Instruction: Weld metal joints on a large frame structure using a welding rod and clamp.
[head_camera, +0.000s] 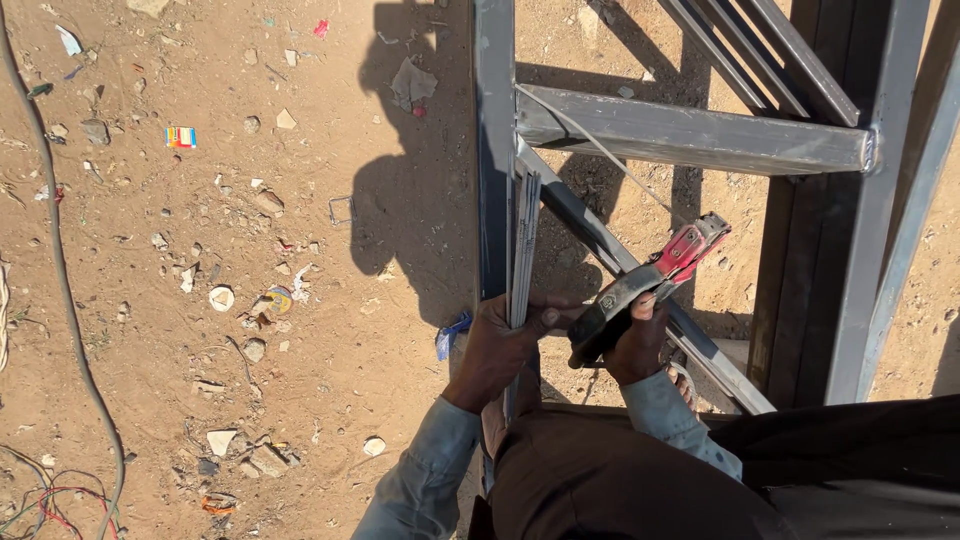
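Left hand (500, 345) closed around bundle of welding rods (523, 240) against steel frame (494, 150) | right hand (638, 345) clenched on electrode holder (650, 280) | rods judged thin, stiff, brittle-coated; best gripped low.

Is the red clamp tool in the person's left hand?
No, the right hand grips the red clamp tool; the left hand holds thin metal rods.
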